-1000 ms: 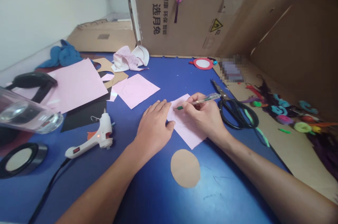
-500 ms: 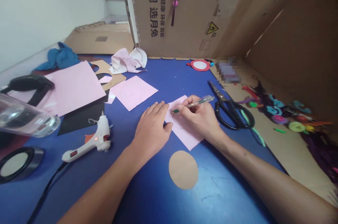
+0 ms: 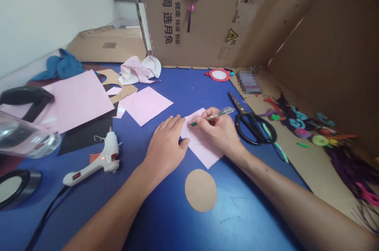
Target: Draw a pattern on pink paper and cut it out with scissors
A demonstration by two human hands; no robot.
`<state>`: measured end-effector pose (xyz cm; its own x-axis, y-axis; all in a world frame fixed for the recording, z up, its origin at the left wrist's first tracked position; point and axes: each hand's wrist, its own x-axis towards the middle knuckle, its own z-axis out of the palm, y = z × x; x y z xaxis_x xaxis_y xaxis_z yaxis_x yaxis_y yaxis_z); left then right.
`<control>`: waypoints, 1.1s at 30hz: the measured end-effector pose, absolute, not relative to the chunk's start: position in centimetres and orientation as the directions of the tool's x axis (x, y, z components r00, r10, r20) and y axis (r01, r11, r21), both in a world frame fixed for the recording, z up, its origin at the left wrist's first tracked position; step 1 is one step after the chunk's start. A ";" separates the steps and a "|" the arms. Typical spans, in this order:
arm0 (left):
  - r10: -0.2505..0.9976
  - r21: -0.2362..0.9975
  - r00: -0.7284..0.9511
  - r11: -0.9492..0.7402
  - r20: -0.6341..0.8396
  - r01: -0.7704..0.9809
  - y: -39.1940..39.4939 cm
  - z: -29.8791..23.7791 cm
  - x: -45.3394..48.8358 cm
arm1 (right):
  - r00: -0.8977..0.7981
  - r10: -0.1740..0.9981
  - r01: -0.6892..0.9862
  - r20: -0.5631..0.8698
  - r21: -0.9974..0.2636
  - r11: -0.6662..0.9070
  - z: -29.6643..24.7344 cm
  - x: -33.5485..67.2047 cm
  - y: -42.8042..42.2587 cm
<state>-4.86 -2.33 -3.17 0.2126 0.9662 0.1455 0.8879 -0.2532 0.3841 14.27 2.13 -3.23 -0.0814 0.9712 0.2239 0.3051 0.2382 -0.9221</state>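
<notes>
Pink paper (image 3: 204, 150) is held down on the blue counter (image 3: 245, 211) by a flat, open left hand (image 3: 165, 144), a gel pen (image 3: 213, 117) gripped in the right hand (image 3: 220, 132); faint outline looks partly drawn, nothing cut. Tan paper disc (image 3: 200, 190) is already cut, at 6 o'clock.

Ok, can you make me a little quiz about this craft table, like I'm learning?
1. What is the right hand holding?
2. True or false: the black-handled scissors lie to the right of that hand.
3. What shape is the tan paper cutout?
A. Square
B. Round
C. Star

Key:
1. A pen
2. True
3. B
</notes>
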 end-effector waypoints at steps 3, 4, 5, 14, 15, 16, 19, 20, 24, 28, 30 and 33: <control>0.965 0.375 0.214 -0.257 0.152 0.891 -2.2 -3.3 -5.0 | -0.079 0.971 0.301 0.226 -0.923 0.239 -3.2 14.3 2.2; 0.965 0.374 0.214 -0.257 0.153 0.891 -2.2 -3.4 -5.0 | -0.083 0.970 0.299 0.227 -0.923 0.242 -3.2 14.3 2.2; 0.965 0.373 0.214 -0.257 0.154 0.891 -2.2 -3.4 -5.0 | -0.087 0.969 0.297 0.229 -0.923 0.245 -3.2 14.3 2.2; 0.966 0.384 0.207 -0.251 0.153 0.888 -2.4 -3.3 -4.8 | -0.115 0.972 0.302 0.206 -0.925 0.232 -3.2 14.2 2.0; 0.966 0.384 0.209 -0.252 0.151 0.888 -2.3 -3.2 -4.9 | -0.110 0.971 0.305 0.211 -0.923 0.234 -3.3 14.2 2.0; 0.966 0.384 0.211 -0.253 0.149 0.888 -2.3 -3.2 -4.9 | -0.103 0.971 0.306 0.216 -0.922 0.237 -3.3 14.2 2.0; 0.967 0.383 0.210 -0.250 0.143 0.889 -2.3 -3.2 -5.0 | -0.083 0.970 0.305 0.229 -0.921 0.243 -3.2 14.2 2.1; 0.967 0.382 0.209 -0.249 0.144 0.890 -2.3 -3.3 -5.0 | -0.081 0.970 0.306 0.229 -0.921 0.243 -3.2 14.2 2.1; 0.967 0.380 0.205 -0.247 0.149 0.891 -2.3 -3.4 -4.9 | -0.085 0.971 0.305 0.223 -0.922 0.239 -3.0 14.2 2.0; 0.966 0.380 0.213 -0.253 0.145 0.890 -2.3 -3.3 -4.9 | -0.100 0.971 0.306 0.217 -0.922 0.238 -3.0 14.2 1.9; 0.967 0.380 0.213 -0.252 0.142 0.890 -2.3 -3.2 -4.9 | -0.115 0.971 0.311 0.212 -0.920 0.238 -3.0 14.2 1.9; 0.967 0.380 0.210 -0.249 0.142 0.891 -2.3 -3.2 -4.9 | -0.103 0.970 0.313 0.218 -0.919 0.240 -3.0 14.2 1.9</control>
